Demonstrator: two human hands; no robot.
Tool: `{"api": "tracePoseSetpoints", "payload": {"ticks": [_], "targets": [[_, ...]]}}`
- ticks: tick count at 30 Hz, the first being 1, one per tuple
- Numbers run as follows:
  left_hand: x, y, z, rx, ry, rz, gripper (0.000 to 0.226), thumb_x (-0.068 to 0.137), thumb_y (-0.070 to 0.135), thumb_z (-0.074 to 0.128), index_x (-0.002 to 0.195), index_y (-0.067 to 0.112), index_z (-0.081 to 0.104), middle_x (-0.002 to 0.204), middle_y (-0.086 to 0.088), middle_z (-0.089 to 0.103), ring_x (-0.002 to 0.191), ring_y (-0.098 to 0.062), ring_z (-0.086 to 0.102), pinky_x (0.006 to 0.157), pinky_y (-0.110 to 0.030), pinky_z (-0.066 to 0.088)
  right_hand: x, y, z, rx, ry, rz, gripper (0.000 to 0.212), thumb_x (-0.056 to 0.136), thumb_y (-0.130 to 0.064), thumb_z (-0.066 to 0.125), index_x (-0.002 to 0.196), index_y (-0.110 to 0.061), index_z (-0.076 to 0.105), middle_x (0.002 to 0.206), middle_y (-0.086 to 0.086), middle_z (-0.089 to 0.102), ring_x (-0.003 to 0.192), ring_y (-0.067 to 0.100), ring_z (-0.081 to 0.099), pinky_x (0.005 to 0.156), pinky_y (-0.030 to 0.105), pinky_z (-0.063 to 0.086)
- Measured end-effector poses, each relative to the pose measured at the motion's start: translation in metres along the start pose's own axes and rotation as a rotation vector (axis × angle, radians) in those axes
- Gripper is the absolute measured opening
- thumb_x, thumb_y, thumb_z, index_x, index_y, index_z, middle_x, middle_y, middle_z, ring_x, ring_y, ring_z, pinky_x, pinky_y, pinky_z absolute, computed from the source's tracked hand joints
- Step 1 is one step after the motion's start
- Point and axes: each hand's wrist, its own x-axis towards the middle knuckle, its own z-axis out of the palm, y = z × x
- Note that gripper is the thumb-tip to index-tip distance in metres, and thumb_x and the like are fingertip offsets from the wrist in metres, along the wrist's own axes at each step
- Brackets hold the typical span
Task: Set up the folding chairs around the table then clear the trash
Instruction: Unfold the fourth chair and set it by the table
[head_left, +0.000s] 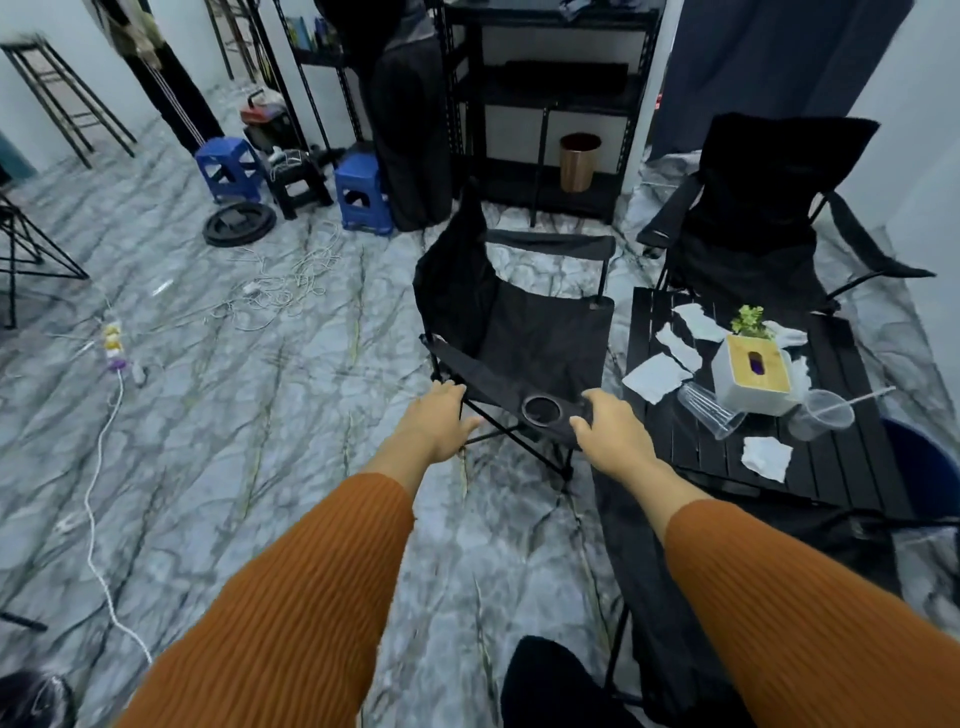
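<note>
Left grip (439, 418): fingers curled over the end of the near armrest of the black fabric folding chair (524, 322). Chair unfolded, on the floor just beside the bench's (841, 467) left edge. Right grip (613, 434) clasps the same armrest beside its cup holder (542, 409). Crumpled tissues (655, 376) and plastic cups (709, 410) on the bench.

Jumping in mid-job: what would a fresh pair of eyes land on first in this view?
At centre frame, the left hand and right hand grip the near armrest of an opened black folding chair. Just right of it, the low black table is littered with torn tissues, two tipped plastic cups and a tissue box.
</note>
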Motion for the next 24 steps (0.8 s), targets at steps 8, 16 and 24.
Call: {"api": "tracePoseSetpoints", "payload": {"ticks": [8, 16, 24], "targets": [[0.148, -0.022, -0.052, -0.018, 0.004, 0.072, 0.065, 0.097, 0.04, 0.046, 0.15, 0.009, 0.024, 0.159, -0.01, 0.022, 0.149, -0.027, 0.012, 0.12, -0.046, 0.021, 0.139, -0.028, 0.005, 0.009, 0.018, 0.044, 0.049, 0.095, -0.027, 0.051, 0.139, -0.01, 0.039, 0.14, 0.013, 0.048, 0.129, 0.033, 0.043, 0.097, 0.047, 0.045], [0.315, -0.01, -0.129, 0.077, -0.015, 0.191, 0.064, 0.098, 0.039, 0.046, 0.15, 0.01, 0.024, 0.159, -0.009, 0.022, 0.149, -0.026, 0.013, 0.122, -0.044, 0.014, 0.289, -0.049, -0.018, 0.09, 0.078, 0.138, 0.048, 0.095, -0.028, 0.05, 0.139, -0.011, 0.04, 0.14, 0.011, 0.048, 0.131, 0.03, 0.041, 0.1, 0.047, 0.043], [0.451, 0.016, -0.155, 0.161, -0.119, 0.369, 0.06, 0.097, 0.04, 0.046, 0.147, 0.011, 0.029, 0.157, -0.009, 0.026, 0.148, -0.027, 0.017, 0.12, -0.043, 0.015, 0.376, -0.049, -0.031, 0.127, 0.177, 0.297, 0.049, 0.094, -0.026, 0.052, 0.139, -0.009, 0.041, 0.141, 0.012, 0.049, 0.132, 0.03, 0.043, 0.103, 0.042, 0.039]]}}
